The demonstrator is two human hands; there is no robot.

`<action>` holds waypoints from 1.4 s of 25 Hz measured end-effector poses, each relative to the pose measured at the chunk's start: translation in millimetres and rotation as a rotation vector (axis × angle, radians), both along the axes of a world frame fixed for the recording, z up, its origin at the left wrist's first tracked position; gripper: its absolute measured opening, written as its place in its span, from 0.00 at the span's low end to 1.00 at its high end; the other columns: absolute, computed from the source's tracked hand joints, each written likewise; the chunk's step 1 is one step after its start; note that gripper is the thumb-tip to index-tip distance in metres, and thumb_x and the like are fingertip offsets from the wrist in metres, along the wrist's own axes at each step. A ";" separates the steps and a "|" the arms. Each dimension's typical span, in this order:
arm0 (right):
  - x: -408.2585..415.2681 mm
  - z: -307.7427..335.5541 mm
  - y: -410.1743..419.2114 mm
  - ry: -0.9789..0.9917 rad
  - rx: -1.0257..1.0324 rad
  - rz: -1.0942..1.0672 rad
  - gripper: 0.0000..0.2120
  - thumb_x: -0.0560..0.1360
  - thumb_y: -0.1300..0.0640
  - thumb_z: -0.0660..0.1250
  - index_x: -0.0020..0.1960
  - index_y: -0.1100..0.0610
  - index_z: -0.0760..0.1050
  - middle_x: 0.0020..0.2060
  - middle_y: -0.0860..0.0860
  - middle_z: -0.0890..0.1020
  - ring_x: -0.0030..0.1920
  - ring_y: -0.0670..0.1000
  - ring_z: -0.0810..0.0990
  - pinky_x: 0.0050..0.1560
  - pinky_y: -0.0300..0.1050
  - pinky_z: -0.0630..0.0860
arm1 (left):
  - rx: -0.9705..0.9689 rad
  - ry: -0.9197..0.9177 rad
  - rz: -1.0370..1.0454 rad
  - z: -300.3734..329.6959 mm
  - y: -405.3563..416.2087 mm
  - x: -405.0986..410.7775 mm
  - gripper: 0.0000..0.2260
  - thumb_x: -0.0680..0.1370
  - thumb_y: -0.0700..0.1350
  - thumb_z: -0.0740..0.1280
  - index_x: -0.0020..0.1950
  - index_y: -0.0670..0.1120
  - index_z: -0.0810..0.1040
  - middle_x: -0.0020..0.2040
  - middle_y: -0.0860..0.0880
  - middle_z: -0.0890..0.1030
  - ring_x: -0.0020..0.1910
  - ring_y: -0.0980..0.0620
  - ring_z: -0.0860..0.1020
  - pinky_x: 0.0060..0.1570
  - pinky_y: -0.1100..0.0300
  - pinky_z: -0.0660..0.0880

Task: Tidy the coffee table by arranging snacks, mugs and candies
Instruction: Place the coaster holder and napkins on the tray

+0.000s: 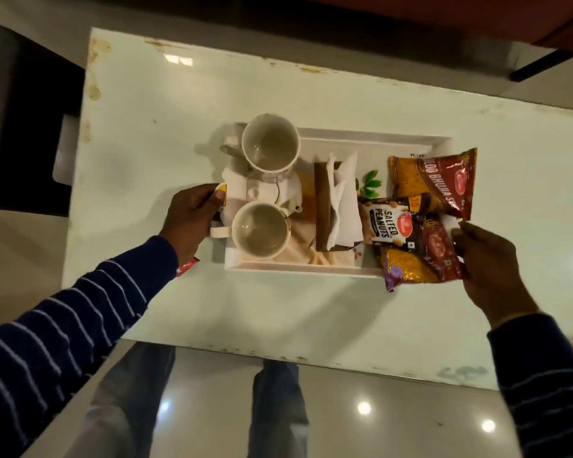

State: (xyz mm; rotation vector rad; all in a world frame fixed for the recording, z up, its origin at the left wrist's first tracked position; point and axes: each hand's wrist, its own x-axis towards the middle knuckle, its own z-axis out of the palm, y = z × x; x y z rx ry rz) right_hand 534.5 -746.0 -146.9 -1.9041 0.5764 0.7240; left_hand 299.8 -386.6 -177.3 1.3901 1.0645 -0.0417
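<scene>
Three shiny snack packets lie at the right end of a white rectangular tray (311,267): a large red-and-yellow bhujia packet (440,180), a dark salted peanuts packet (386,223) overlapping it, and a smaller red-and-yellow packet (417,262) hanging over the tray's near rim. Two cream ceramic mugs, the far mug (270,142) and the near mug (260,230), stand at the left end with a small white teapot (272,191) between them. White paper napkins in a brown holder (338,203) fill the middle. The right hand (487,259) pinches the smaller packet's edge; the left hand (192,216) curls its fingers round the tray's left end. All rests on a pale glossy worktop (179,110).
</scene>
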 end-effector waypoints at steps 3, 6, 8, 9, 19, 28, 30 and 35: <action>-9.0 -2.9 -27.3 0.014 0.003 -0.046 0.14 0.79 0.65 0.66 0.42 0.51 0.83 0.34 0.47 0.87 0.32 0.46 0.85 0.31 0.41 0.79 | 0.008 -0.013 -0.039 -2.4 -19.0 5.1 0.10 0.82 0.46 0.64 0.53 0.43 0.82 0.43 0.46 0.80 0.42 0.48 0.78 0.40 0.57 0.78; -8.1 -10.5 -40.1 -0.001 0.020 -0.035 0.14 0.79 0.64 0.66 0.42 0.49 0.84 0.37 0.48 0.87 0.35 0.47 0.86 0.36 0.43 0.81 | 0.022 -0.008 -0.045 -4.4 -25.7 12.4 0.12 0.83 0.44 0.63 0.58 0.36 0.79 0.44 0.45 0.79 0.42 0.48 0.77 0.37 0.63 0.78; -2.8 -13.2 -44.6 -0.020 0.036 -0.055 0.15 0.78 0.64 0.67 0.41 0.48 0.85 0.38 0.47 0.88 0.36 0.47 0.86 0.37 0.44 0.81 | 0.021 -0.008 -0.048 -3.2 -28.0 19.6 0.12 0.83 0.43 0.62 0.59 0.36 0.79 0.44 0.46 0.79 0.40 0.50 0.77 0.37 0.63 0.77; 0.3 -13.8 -47.6 -0.029 0.041 -0.068 0.15 0.78 0.64 0.67 0.41 0.47 0.84 0.39 0.47 0.88 0.37 0.46 0.86 0.39 0.45 0.81 | 0.015 -0.008 -0.051 -3.3 -30.2 23.9 0.12 0.83 0.43 0.62 0.60 0.36 0.79 0.44 0.45 0.79 0.41 0.50 0.77 0.37 0.62 0.77; 7.8 -18.2 -69.2 -0.010 0.090 -0.083 0.13 0.79 0.63 0.67 0.42 0.48 0.84 0.37 0.44 0.87 0.36 0.45 0.87 0.33 0.40 0.81 | -0.098 0.013 0.017 -5.1 -41.0 37.7 0.08 0.82 0.46 0.64 0.54 0.51 0.83 0.43 0.51 0.84 0.39 0.53 0.82 0.37 0.59 0.79; 14.6 -20.9 -73.1 -0.041 0.048 -0.045 0.09 0.79 0.61 0.68 0.57 0.54 0.82 0.45 0.50 0.86 0.39 0.47 0.86 0.40 0.47 0.81 | -0.164 0.108 0.017 -2.3 -43.0 39.0 0.11 0.82 0.49 0.65 0.60 0.48 0.81 0.47 0.49 0.83 0.42 0.51 0.82 0.40 0.56 0.79; 13.7 -21.9 -72.8 -0.052 0.040 -0.041 0.11 0.79 0.61 0.68 0.60 0.55 0.81 0.48 0.52 0.86 0.41 0.49 0.86 0.45 0.51 0.81 | -0.164 0.117 0.019 -1.1 -44.0 39.0 0.10 0.81 0.50 0.65 0.55 0.46 0.82 0.43 0.51 0.81 0.41 0.50 0.81 0.42 0.55 0.79; 14.7 -23.5 -70.1 -0.060 -0.022 -0.073 0.16 0.78 0.61 0.69 0.66 0.57 0.79 0.57 0.57 0.84 0.45 0.51 0.84 0.50 0.53 0.81 | -0.205 0.116 0.056 4.0 -46.7 40.1 0.12 0.81 0.49 0.65 0.62 0.48 0.80 0.50 0.46 0.81 0.48 0.48 0.80 0.53 0.48 0.80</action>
